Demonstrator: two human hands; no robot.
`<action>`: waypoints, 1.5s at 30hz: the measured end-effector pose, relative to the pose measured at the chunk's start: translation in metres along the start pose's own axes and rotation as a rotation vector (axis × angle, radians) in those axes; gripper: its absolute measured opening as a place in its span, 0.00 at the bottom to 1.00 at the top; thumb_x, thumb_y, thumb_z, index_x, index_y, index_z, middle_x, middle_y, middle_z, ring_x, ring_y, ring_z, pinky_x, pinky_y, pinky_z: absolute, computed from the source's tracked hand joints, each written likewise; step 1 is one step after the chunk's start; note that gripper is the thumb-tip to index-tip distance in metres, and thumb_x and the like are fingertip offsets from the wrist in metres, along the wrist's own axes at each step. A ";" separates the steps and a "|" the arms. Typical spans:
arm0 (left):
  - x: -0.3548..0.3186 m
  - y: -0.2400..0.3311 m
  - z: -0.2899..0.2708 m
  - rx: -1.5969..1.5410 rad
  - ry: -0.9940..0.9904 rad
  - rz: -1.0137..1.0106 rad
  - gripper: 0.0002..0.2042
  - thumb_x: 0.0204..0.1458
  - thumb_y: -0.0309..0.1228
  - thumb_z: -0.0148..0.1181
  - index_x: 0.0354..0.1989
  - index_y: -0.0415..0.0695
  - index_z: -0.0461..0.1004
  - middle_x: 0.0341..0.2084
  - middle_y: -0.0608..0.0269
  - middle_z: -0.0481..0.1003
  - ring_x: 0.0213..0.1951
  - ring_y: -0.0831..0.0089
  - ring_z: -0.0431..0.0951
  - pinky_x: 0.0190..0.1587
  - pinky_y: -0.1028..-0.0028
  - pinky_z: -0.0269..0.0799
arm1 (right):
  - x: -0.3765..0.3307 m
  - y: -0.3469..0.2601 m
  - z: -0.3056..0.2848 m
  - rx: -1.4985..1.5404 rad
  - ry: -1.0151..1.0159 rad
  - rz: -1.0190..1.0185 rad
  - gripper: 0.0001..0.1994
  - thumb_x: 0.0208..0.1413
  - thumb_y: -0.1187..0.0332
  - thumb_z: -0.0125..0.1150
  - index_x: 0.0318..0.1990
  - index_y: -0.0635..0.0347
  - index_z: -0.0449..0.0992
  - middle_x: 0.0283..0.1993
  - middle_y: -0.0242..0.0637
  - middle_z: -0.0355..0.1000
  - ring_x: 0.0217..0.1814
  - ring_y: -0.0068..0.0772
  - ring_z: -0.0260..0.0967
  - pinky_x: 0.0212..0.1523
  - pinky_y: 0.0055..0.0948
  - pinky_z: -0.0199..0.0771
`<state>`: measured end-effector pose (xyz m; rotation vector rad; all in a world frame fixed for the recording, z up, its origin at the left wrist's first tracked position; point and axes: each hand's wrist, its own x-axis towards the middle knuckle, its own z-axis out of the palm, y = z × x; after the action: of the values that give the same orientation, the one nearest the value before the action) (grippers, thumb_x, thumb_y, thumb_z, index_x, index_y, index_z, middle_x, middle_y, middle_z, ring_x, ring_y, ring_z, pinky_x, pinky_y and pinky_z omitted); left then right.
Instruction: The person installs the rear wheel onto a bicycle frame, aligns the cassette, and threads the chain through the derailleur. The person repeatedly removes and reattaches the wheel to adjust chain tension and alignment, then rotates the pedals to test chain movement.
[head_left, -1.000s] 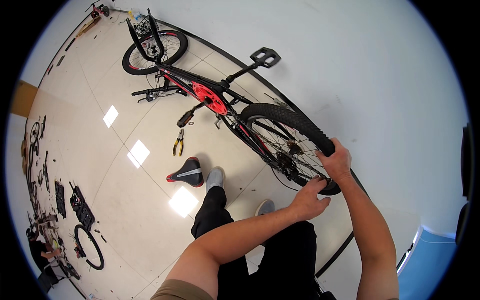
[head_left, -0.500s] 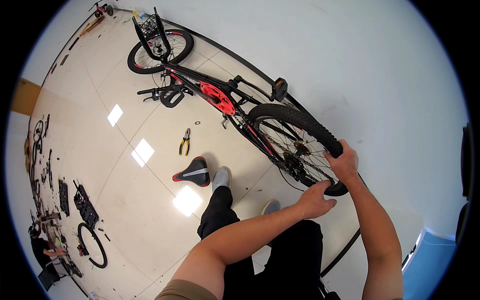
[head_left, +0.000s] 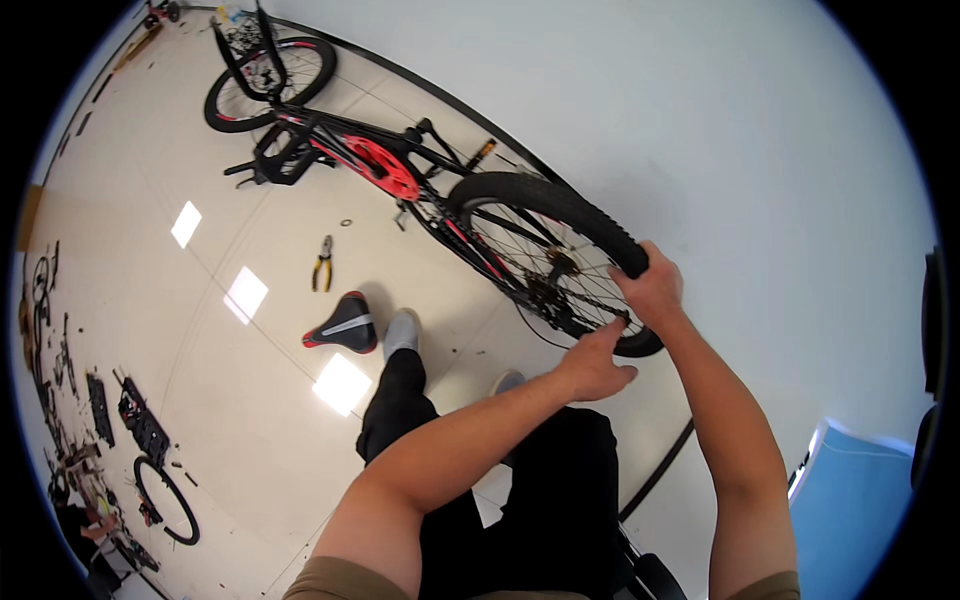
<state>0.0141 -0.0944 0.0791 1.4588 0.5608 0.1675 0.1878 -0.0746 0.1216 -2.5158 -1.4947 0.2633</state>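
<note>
A black and red bicycle [head_left: 345,140] stands upside down along the wall, its fork pointing up without a wheel in it. My right hand [head_left: 652,290] is closed round the knobbly tyre of the rear wheel [head_left: 545,190]. Beside that wheel, my left hand [head_left: 594,366] reaches to the rear derailleur [head_left: 622,318], where the chain ends its long slanting run from the sprockets [head_left: 545,295]. Its index finger is stretched onto the derailleur and the thumb stands apart; the remaining fingers are partly hidden. Farther along the frame is the red chainring [head_left: 385,168].
A saddle [head_left: 343,322] and yellow-handled pliers [head_left: 322,264] lie on the tiled floor near my foot. Beyond the fork rests a loose wheel [head_left: 318,70]. Bicycle parts and a tyre [head_left: 167,500] are spread at far left, near another person [head_left: 75,520].
The whole view has shifted, so the bicycle sits farther left and higher. The pedals are at a different angle. My right hand still holds the tyre; my left index finger still reaches to the derailleur.
</note>
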 end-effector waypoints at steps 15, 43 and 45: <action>0.008 -0.019 0.019 0.072 0.131 0.105 0.42 0.53 0.39 0.65 0.74 0.32 0.56 0.69 0.37 0.64 0.68 0.43 0.67 0.70 0.57 0.64 | 0.000 -0.001 0.001 0.005 -0.025 -0.002 0.23 0.49 0.54 0.77 0.47 0.55 0.78 0.35 0.41 0.83 0.40 0.50 0.81 0.44 0.45 0.79; 0.051 -0.052 -0.096 -1.006 0.675 -0.261 0.14 0.76 0.35 0.37 0.53 0.39 0.67 0.51 0.53 0.74 0.54 0.56 0.77 0.63 0.48 0.74 | -0.005 0.017 -0.004 0.186 -0.079 -0.033 0.12 0.48 0.65 0.69 0.40 0.56 0.78 0.33 0.43 0.81 0.39 0.51 0.80 0.41 0.49 0.78; 0.051 -0.049 -0.092 -0.970 0.681 -0.249 0.13 0.76 0.35 0.37 0.53 0.39 0.66 0.51 0.53 0.74 0.54 0.56 0.78 0.63 0.49 0.74 | -0.006 0.019 -0.006 0.209 -0.103 -0.037 0.12 0.47 0.69 0.66 0.40 0.57 0.78 0.34 0.43 0.81 0.40 0.51 0.81 0.40 0.49 0.78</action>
<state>0.0054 0.0042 0.0179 0.3508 1.0185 0.6511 0.2022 -0.0893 0.1229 -2.3401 -1.4646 0.5217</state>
